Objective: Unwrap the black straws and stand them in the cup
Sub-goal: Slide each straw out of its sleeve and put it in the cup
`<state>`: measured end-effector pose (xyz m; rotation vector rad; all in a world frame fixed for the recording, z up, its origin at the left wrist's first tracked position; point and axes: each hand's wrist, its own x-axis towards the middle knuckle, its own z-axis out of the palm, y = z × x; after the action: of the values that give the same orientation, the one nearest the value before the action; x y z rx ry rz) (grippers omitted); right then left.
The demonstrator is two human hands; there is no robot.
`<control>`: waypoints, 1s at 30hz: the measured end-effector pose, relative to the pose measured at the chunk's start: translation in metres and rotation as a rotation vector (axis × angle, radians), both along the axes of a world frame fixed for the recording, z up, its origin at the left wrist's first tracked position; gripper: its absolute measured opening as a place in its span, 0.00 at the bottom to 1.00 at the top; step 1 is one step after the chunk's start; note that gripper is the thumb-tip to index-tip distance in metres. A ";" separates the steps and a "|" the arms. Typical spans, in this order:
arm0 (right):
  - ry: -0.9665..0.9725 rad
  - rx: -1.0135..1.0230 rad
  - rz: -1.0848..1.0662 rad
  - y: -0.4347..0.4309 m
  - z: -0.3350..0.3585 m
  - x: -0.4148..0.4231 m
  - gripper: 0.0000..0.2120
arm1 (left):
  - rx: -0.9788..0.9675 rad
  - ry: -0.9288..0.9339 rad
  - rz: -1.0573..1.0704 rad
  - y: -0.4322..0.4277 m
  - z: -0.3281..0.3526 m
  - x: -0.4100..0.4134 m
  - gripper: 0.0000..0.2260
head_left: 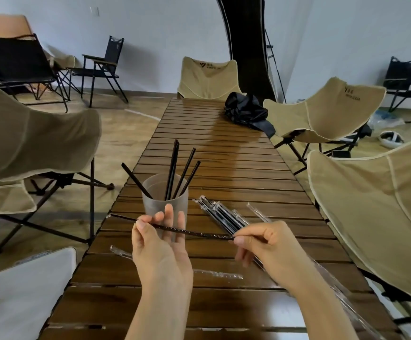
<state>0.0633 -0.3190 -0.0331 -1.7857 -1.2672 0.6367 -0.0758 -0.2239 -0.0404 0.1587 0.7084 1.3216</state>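
Hazards at this stage, read across the frame from left to right:

1. An empty wrapper (123, 251) lies on the bench (224, 148) at lower left, near the edge. Loose film of this kind slides off easily; do not sweep it with your forearm.
2. Your left hand (160, 246) has its grip clamped on the held straw (192, 231), thumb against forefinger, with the other fingers raised. These fingers sit directly in front of the cup (165, 204). The cup looks light and stands near the left edge of the bench, so a forward nudge could tip it.
3. The standing straws (172, 168) lean outward above the rim in the centre of the frame. A knock to any of them levers the cup over.
4. The held straw spans horizontally between both hands, above the bench. Glints along it suggest the film is not yet off. Pulling against two tight pinches could bend or kink it.
5. The wrapped straws (221, 214) lie bundled right of the cup, partly under your right hand (268, 244). This hand's grip is pinched on the right end of the held straw; a sharp pull could scatter the bundle.
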 end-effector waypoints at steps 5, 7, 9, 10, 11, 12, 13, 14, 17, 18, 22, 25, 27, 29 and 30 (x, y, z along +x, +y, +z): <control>-0.009 0.008 0.002 -0.002 0.004 0.004 0.09 | -0.022 -0.010 -0.039 0.014 -0.002 -0.016 0.08; 0.006 0.008 -0.003 -0.003 0.004 0.004 0.09 | -0.027 -0.048 -0.031 0.019 -0.003 -0.020 0.08; 0.015 0.020 -0.015 -0.003 0.003 0.005 0.09 | -0.025 -0.072 -0.032 0.019 -0.003 -0.020 0.08; 0.018 0.031 -0.024 -0.003 0.003 0.004 0.09 | -0.024 -0.072 -0.032 0.017 -0.003 -0.018 0.09; 0.021 0.041 -0.032 -0.002 0.003 0.004 0.10 | -0.024 -0.070 -0.032 0.015 -0.003 -0.016 0.09; 0.021 0.048 -0.038 -0.001 0.002 0.003 0.10 | -0.026 -0.070 -0.030 0.013 -0.003 -0.013 0.10; 0.019 0.050 -0.042 0.000 0.001 0.002 0.11 | -0.027 -0.073 -0.025 0.012 -0.002 -0.011 0.10; 0.015 0.051 -0.046 0.002 0.000 0.001 0.11 | -0.026 -0.079 -0.018 0.011 -0.002 -0.010 0.10; 0.011 0.056 -0.050 0.005 -0.002 -0.001 0.11 | -0.024 -0.091 -0.010 0.008 -0.002 -0.007 0.11; 0.015 0.060 -0.052 0.005 -0.002 -0.001 0.11 | -0.024 -0.085 -0.016 0.006 -0.002 -0.005 0.11; 0.023 0.069 -0.068 0.003 -0.002 0.001 0.12 | -0.019 -0.061 -0.031 0.000 -0.003 0.000 0.13; 0.008 0.061 -0.071 0.003 -0.002 0.002 0.12 | -0.024 -0.056 -0.037 -0.003 -0.004 0.004 0.13; 0.002 0.058 -0.074 0.003 -0.002 0.003 0.11 | -0.023 -0.038 -0.048 -0.006 -0.004 0.006 0.13; 0.002 0.046 -0.070 0.003 -0.004 0.003 0.11 | -0.023 -0.017 -0.059 -0.007 -0.005 0.008 0.13; 0.002 0.041 -0.065 0.003 -0.004 0.003 0.11 | -0.024 -0.007 -0.066 -0.007 -0.005 0.007 0.13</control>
<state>0.0666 -0.3162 -0.0371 -1.7845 -1.2078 0.5725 -0.0685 -0.2304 -0.0456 0.1565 0.7077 1.2496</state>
